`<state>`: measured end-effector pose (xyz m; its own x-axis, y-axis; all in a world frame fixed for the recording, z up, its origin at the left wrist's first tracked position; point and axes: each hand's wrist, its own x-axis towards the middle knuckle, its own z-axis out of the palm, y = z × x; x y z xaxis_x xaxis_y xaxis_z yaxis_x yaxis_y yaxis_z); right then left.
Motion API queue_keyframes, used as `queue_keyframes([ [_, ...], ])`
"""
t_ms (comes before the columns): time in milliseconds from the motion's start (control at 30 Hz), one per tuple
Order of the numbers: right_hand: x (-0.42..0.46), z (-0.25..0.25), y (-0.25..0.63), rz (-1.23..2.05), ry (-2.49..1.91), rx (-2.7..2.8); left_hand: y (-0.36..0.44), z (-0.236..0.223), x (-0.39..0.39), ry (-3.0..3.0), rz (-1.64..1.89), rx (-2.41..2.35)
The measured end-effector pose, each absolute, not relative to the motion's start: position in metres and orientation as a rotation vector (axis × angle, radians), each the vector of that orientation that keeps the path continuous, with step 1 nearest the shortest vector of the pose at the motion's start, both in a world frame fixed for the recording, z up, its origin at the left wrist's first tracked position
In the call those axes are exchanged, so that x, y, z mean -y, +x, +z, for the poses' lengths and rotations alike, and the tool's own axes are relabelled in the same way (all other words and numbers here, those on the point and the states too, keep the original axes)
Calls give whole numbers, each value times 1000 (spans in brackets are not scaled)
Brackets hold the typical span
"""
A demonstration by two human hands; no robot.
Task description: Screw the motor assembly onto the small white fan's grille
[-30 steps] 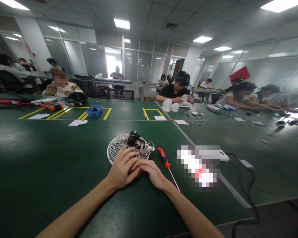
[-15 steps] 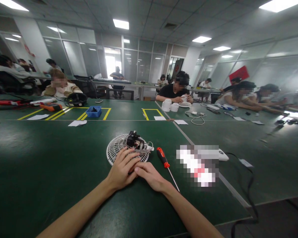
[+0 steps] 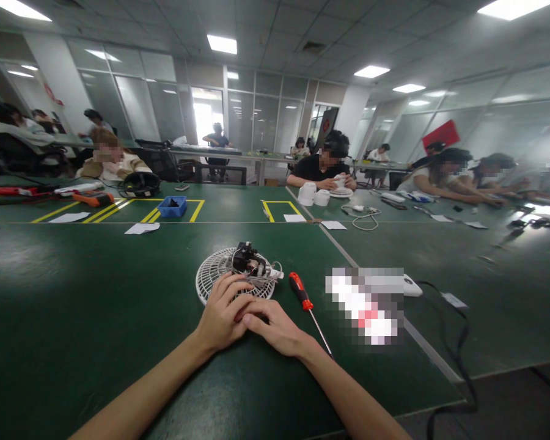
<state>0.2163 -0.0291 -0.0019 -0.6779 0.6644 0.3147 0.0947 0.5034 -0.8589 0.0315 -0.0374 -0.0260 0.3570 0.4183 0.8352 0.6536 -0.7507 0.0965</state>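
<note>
My left hand (image 3: 222, 313) lies over the near side of a round white fan grille (image 3: 207, 278), its fingers stretched out and slightly bent. Against it rests my right hand (image 3: 275, 325), fingers curled in and the thumb near the left palm. The right fingertips are hidden, so what they hold, if anything, does not show. On the grille's far part sits a black fan motor assembly (image 3: 245, 260) with thin white wires. A red and black screwdriver (image 3: 300, 290) lies right of the grille, its shaft pointing toward me.
Beyond the grille, a blue bin (image 3: 172, 206) with dark parts stands by yellow tape markings. A white device (image 3: 411, 286) with a black cable lies to the right, beside a blurred-out patch. Across the table a co-worker (image 3: 325, 165) handles white parts near white cups (image 3: 307, 194).
My right thumb and fingers have shifted slightly left, closer in against my left hand. The left fingers have bent a little. The grille, motor and screwdriver stay in place.
</note>
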Motion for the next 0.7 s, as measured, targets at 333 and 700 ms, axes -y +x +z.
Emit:
queue_keyframes([
  [333, 28, 9, 225, 1308, -547, 1943, 24, -15, 34, -2217, -1346, 980],
  [700, 7, 7, 245, 470, -1179, 1600, 6, -17, 28, -2052, -1459, 1177],
])
